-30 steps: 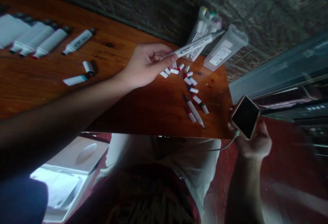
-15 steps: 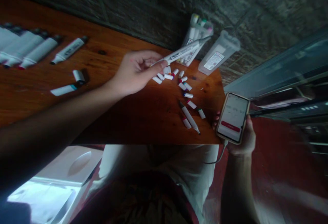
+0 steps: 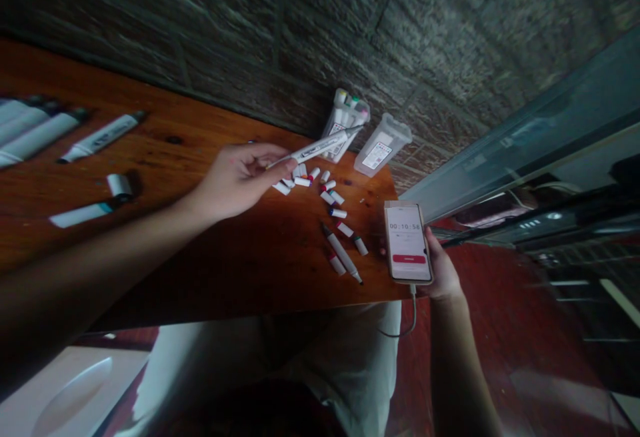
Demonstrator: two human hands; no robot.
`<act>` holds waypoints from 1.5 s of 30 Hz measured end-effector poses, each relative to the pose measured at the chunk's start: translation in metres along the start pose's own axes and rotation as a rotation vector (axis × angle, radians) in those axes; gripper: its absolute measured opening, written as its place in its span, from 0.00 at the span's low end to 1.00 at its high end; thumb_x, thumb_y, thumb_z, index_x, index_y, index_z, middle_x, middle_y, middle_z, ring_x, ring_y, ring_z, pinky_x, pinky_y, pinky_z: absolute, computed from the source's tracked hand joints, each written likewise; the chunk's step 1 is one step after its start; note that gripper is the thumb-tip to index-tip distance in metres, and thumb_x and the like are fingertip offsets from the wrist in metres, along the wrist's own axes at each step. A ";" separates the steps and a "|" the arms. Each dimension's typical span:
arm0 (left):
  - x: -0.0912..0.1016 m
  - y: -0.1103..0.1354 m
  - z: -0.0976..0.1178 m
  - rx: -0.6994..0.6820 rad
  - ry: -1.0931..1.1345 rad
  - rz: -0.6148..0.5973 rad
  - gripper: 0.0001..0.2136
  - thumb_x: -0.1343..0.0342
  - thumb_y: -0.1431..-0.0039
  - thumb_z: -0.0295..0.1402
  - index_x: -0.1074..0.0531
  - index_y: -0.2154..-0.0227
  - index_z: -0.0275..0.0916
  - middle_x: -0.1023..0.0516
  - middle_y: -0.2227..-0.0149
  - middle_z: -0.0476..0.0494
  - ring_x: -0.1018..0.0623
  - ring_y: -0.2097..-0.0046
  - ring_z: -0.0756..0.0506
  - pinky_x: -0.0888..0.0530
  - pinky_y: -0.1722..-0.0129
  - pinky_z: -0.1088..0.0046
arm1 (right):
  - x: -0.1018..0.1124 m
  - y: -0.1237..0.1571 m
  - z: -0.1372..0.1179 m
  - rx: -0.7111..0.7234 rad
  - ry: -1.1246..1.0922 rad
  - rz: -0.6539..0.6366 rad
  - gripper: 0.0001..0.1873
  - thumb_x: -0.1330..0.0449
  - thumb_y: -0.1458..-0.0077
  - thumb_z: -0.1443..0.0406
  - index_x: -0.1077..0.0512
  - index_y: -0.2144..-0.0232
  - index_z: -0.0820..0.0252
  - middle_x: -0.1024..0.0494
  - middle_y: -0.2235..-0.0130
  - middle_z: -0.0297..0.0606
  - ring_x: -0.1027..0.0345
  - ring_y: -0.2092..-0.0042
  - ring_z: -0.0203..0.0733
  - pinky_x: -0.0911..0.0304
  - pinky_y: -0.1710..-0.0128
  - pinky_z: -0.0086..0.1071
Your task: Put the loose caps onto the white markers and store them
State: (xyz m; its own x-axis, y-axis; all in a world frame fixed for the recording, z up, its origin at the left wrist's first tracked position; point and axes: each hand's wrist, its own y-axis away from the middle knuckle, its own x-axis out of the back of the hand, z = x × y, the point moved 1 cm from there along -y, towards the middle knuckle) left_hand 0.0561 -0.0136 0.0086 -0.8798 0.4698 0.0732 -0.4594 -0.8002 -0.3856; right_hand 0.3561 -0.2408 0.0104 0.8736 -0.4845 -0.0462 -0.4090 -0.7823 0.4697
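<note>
My left hand (image 3: 235, 180) is stretched out over the wooden table (image 3: 225, 250), its fingers pinched on a white marker (image 3: 320, 147) that points toward the clear marker case (image 3: 345, 120) by the wall. Just under the marker lie several loose white caps (image 3: 325, 194) and one uncapped marker (image 3: 343, 254). My right hand (image 3: 440, 270) holds a phone (image 3: 407, 242) at the table's right edge; its lit screen shows a timer and a red button, and a cable hangs from it.
An empty clear case (image 3: 383, 145) lies next to the filled one. More white markers (image 3: 100, 136) lie in a row at the far left, with a marker and cap (image 3: 93, 207) apart nearby. A stone wall (image 3: 300, 30) bounds the table's far side.
The phone has turned from its dark back to its lit screen facing me and come in beside the table edge. The view has tilted, and my left hand keeps the marker raised.
</note>
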 end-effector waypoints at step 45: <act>-0.030 0.027 0.009 -0.181 -0.273 -0.682 0.10 0.47 0.35 0.35 0.23 0.59 0.37 0.18 0.64 0.47 0.22 0.66 0.51 0.30 0.65 0.80 | -0.106 0.073 -0.047 0.551 -0.139 -0.403 0.41 0.61 0.44 0.34 0.42 0.36 0.41 0.38 0.34 0.38 0.42 0.35 0.57 0.46 0.38 0.59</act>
State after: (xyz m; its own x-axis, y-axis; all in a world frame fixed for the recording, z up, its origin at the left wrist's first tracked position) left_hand 0.0686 -0.0523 0.0039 -0.4178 0.7107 0.5660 -0.9061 -0.2803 -0.3168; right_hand 0.2459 -0.2283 0.0909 0.9586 -0.1316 -0.2524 -0.1665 -0.9784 -0.1222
